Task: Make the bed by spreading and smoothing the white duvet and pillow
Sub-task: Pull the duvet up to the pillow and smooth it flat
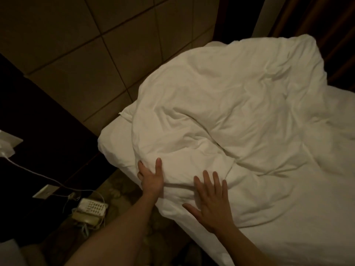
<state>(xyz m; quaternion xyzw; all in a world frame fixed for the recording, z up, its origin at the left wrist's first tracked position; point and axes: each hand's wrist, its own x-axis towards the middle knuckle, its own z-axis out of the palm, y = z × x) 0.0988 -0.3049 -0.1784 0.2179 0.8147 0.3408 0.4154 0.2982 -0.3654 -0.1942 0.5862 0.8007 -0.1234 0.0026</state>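
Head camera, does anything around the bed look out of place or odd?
Yes. A telephone lies on the floor left of the bed, its cords tangled. The duvet is bunched and creased, not spread flat.

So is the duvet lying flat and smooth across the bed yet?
No, the duvet is bunched in a rumpled heap, with the left hand gripping its edge and the right hand pressed flat on it.

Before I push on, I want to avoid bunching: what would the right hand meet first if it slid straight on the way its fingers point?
Probably the raised fold of the white duvet just beyond the right hand; depth is unclear.
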